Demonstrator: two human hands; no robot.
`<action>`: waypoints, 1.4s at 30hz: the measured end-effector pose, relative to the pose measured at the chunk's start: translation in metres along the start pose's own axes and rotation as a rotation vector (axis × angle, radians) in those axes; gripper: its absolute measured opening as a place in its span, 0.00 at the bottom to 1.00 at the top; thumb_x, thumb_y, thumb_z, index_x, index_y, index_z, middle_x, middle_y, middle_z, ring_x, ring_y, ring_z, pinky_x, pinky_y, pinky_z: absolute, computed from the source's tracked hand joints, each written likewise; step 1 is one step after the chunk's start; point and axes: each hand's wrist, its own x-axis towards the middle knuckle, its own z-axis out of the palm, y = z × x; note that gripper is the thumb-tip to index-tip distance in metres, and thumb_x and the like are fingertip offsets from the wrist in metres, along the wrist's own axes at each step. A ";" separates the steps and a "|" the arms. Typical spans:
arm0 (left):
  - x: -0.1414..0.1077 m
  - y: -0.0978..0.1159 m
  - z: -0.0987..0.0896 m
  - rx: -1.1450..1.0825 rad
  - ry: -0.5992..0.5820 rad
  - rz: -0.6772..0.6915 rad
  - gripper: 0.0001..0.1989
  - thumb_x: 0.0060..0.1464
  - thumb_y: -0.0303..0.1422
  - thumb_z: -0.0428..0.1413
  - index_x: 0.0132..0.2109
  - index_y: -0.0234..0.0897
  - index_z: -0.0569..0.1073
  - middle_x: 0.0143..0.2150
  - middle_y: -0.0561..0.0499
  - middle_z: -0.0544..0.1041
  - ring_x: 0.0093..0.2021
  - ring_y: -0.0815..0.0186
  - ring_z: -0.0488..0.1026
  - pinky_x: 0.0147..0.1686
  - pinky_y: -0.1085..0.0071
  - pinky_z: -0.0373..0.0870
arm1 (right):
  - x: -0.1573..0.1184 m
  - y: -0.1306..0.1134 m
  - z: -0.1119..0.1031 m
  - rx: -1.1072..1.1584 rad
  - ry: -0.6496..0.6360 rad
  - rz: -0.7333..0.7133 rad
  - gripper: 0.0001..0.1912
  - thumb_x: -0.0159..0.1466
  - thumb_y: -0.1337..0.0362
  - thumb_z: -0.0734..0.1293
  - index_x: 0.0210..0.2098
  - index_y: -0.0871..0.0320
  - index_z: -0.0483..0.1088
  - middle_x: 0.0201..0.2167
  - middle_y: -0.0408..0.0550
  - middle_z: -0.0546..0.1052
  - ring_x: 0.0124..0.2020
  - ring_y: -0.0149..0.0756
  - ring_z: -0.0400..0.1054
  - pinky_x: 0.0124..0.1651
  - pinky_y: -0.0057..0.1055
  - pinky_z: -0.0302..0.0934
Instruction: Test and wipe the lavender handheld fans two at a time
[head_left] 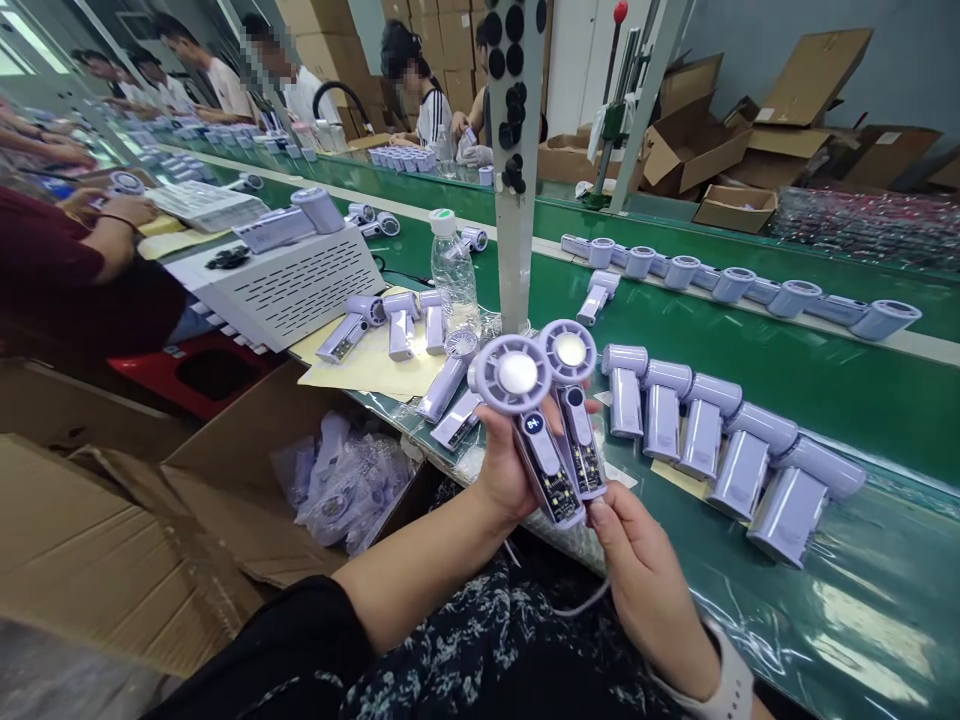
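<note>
Two lilac handheld fans sit side by side in my left hand (506, 465), which is closed round their handles. The nearer fan (517, 374) has a lit number display, and its circuit board shows through the handle. Partly behind it is the second fan (568, 352), its display dark and its board showing too. At the foot of the second fan, my right hand (637, 550) pinches the end of a pale cable (585, 603). The plug itself is hidden by my fingers. To the right, several lilac fans (705, 425) stand in a slanting row on the green bench.
More fans (401, 325) lie on yellow paper beside a clear bottle (452, 265) and a slotted white metal box (300, 285). A metal post (515, 240) rises ahead. Below left, a carton (225, 470) holds bagged fans. Co-workers sit along the line, one (67, 260) close on the left.
</note>
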 end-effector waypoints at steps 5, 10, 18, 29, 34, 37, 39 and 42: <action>0.006 0.009 0.003 -0.069 0.061 -0.039 0.36 0.40 0.70 0.61 0.25 0.37 0.73 0.43 0.46 0.82 0.47 0.53 0.81 0.45 0.61 0.79 | -0.002 -0.008 -0.004 -0.161 -0.172 -0.160 0.16 0.75 0.58 0.61 0.34 0.54 0.73 0.40 0.47 0.79 0.41 0.35 0.74 0.43 0.27 0.64; 0.004 0.013 0.004 -0.051 -0.037 -0.088 0.38 0.38 0.71 0.60 0.23 0.36 0.73 0.46 0.44 0.82 0.49 0.51 0.80 0.48 0.59 0.79 | 0.000 -0.008 0.004 -0.062 -0.150 -0.006 0.22 0.75 0.55 0.61 0.25 0.55 0.66 0.17 0.38 0.70 0.20 0.30 0.67 0.28 0.27 0.57; 0.004 0.005 0.000 0.061 -0.048 -0.016 0.38 0.40 0.72 0.58 0.25 0.37 0.73 0.43 0.43 0.81 0.50 0.50 0.79 0.48 0.59 0.77 | -0.007 -0.008 0.023 0.333 0.050 0.195 0.25 0.71 0.43 0.65 0.28 0.56 0.69 0.11 0.34 0.62 0.14 0.32 0.66 0.23 0.27 0.60; -0.001 -0.005 -0.009 0.033 -0.172 -0.109 0.38 0.41 0.71 0.59 0.25 0.36 0.74 0.41 0.43 0.81 0.34 0.60 0.76 0.33 0.65 0.73 | -0.013 -0.002 0.023 0.321 -0.004 0.235 0.27 0.70 0.41 0.64 0.25 0.54 0.63 0.11 0.37 0.63 0.14 0.30 0.62 0.22 0.27 0.56; 0.004 -0.001 -0.010 0.056 -0.098 -0.087 0.40 0.39 0.73 0.57 0.25 0.36 0.72 0.41 0.42 0.82 0.41 0.54 0.79 0.39 0.62 0.76 | -0.009 -0.003 0.014 0.117 -0.062 0.137 0.24 0.74 0.46 0.60 0.28 0.54 0.67 0.24 0.45 0.74 0.28 0.36 0.71 0.34 0.31 0.64; 0.009 0.003 -0.012 -0.026 0.077 -0.091 0.38 0.43 0.73 0.56 0.25 0.37 0.70 0.43 0.45 0.82 0.47 0.53 0.80 0.44 0.61 0.77 | -0.001 -0.006 -0.005 -0.082 -0.117 -0.012 0.21 0.75 0.50 0.61 0.29 0.54 0.70 0.42 0.51 0.79 0.44 0.43 0.73 0.46 0.37 0.66; 0.007 0.007 -0.013 -0.018 0.114 -0.059 0.36 0.44 0.71 0.58 0.27 0.38 0.71 0.41 0.46 0.82 0.50 0.52 0.79 0.47 0.59 0.77 | 0.008 -0.004 -0.017 -0.215 0.059 -0.071 0.19 0.73 0.50 0.63 0.30 0.53 0.72 0.54 0.53 0.76 0.58 0.50 0.69 0.60 0.46 0.62; -0.005 0.016 -0.013 0.105 -0.085 -0.093 0.31 0.44 0.64 0.64 0.35 0.39 0.77 0.37 0.46 0.81 0.48 0.51 0.80 0.47 0.59 0.76 | 0.018 0.003 -0.027 -0.178 0.293 -0.038 0.16 0.69 0.50 0.68 0.52 0.50 0.76 0.70 0.53 0.65 0.72 0.55 0.54 0.72 0.56 0.47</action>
